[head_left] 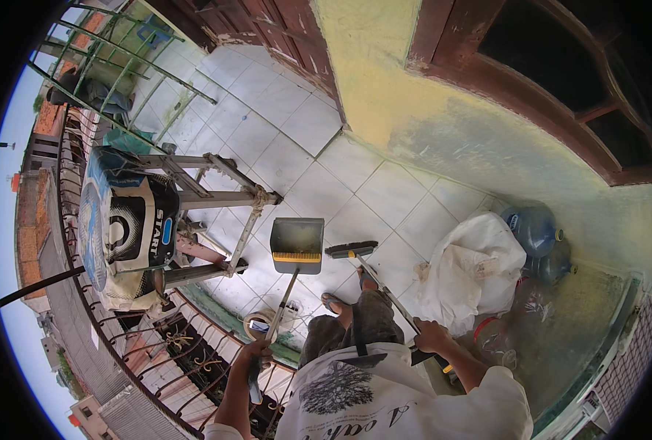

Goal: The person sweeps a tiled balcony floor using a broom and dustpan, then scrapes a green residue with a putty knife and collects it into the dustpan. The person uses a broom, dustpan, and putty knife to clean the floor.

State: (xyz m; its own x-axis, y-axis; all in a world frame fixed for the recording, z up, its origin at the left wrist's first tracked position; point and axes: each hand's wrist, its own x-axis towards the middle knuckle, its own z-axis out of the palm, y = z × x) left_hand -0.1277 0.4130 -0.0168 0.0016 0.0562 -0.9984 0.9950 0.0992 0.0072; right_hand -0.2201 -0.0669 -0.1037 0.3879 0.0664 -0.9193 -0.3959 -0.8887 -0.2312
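My left hand (255, 355) is wrapped round the long handle of a grey dustpan (297, 233) with a row of yellow teeth. The pan rests on the white floor tiles, and some dull residue seems to lie inside it. In my right hand (432, 337) is the handle of a broom (352, 249) with a dark brush head and a yellow joint. Its bristles are on the tiles just right of the dustpan, with a small gap between them. Both handles slant down and away from my body.
A metal stand (223, 198) bearing a wrapped, printed bundle (132, 227) stands left, beside the curved railing (143, 374). On the right are a white sack (473, 271) and blue water jugs (535, 231) against the yellow wall (385, 88). A round container (258, 325) sits near my left hand.
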